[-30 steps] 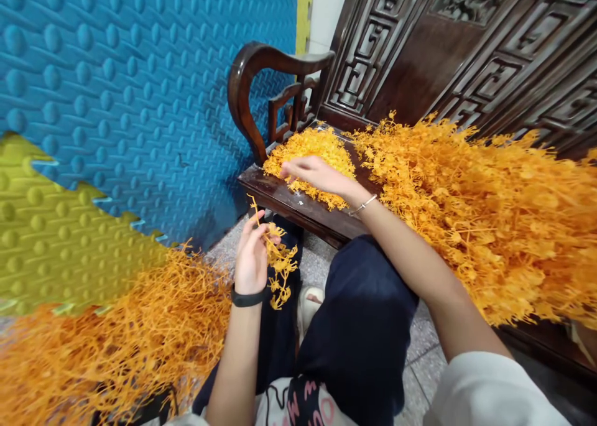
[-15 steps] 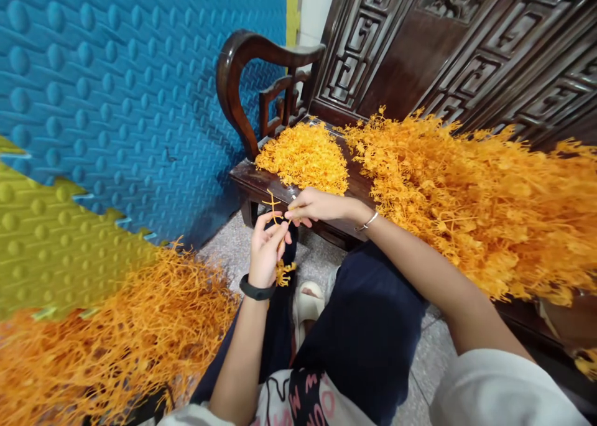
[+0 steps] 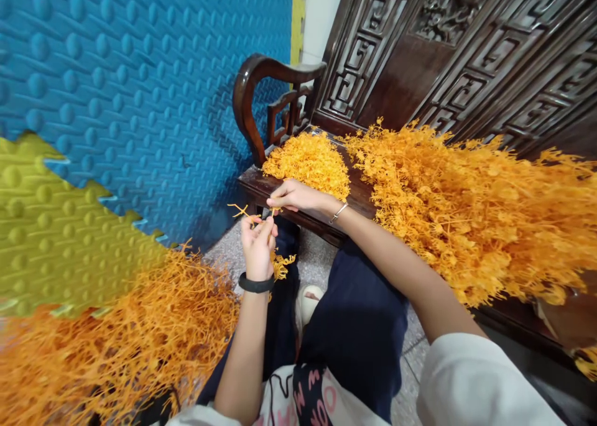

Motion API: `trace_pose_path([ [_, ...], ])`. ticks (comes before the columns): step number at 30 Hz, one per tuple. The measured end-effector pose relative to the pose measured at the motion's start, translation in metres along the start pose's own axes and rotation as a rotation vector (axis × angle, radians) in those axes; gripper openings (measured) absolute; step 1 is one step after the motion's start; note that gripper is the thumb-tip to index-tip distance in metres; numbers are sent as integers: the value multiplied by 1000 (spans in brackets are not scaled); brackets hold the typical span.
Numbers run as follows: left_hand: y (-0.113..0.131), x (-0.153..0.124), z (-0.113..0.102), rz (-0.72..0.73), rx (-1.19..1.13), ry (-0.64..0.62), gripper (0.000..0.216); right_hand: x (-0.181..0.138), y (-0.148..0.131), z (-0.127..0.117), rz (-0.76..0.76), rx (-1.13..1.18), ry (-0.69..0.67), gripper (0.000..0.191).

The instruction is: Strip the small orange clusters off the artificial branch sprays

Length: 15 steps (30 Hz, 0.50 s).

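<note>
My left hand [image 3: 258, 247], with a dark band at the wrist, is closed round an orange plastic flower stem [image 3: 241, 211]. Its thin forked end sticks out to the left above the fingers, and an orange floret cluster [image 3: 282, 265] hangs below the palm. Just above, my right hand [image 3: 295, 195] pinches a small orange piece at the fingertips, close to the left thumb. Whether that piece is still joined to the stem cannot be made out. Beyond the right hand, a heap of loose orange florets [image 3: 310, 162] lies on the wooden bench seat [image 3: 361, 193].
A big bundle of orange plastic flower sprigs [image 3: 457, 208] covers the bench to the right. Bare orange stems [image 3: 172, 314] are piled at lower left. The bench's curved armrest [image 3: 247, 102] rises beside a blue foam mat [image 3: 140, 102]. My legs are below the hands.
Both hands have shifted a little left. The stem's forked end, upright before, now leans left. My right hand has moved slightly up, and the view has tilted slightly.
</note>
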<state>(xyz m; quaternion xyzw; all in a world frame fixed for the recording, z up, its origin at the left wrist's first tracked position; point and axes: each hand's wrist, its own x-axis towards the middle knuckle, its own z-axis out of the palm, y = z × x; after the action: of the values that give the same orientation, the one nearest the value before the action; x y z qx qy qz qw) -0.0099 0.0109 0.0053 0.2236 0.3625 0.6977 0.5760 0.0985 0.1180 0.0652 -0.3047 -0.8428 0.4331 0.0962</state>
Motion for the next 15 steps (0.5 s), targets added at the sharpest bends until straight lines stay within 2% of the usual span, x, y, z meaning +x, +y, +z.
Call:
trace_pose_path([
  [6,11,1,-13,10,-25,68,41,25,-8,22,13,-31,-7,39],
  [8,12,-1,-17,4,-31,85,40,30,-11,18,19,-65,37,39],
  [10,13,-4,-20,-17,-30,126,39,29,-11,0,64,-136,273,39],
  [12,14,-8,-23,-38,-20,168,37,21,-5,-33,144,-231,658,41],
  [13,15,-9,-24,-40,-14,174,36,15,2,-50,169,-257,764,44],
  [15,17,-9,-25,-25,-13,142,31,1,20,-82,218,-298,886,45],
])
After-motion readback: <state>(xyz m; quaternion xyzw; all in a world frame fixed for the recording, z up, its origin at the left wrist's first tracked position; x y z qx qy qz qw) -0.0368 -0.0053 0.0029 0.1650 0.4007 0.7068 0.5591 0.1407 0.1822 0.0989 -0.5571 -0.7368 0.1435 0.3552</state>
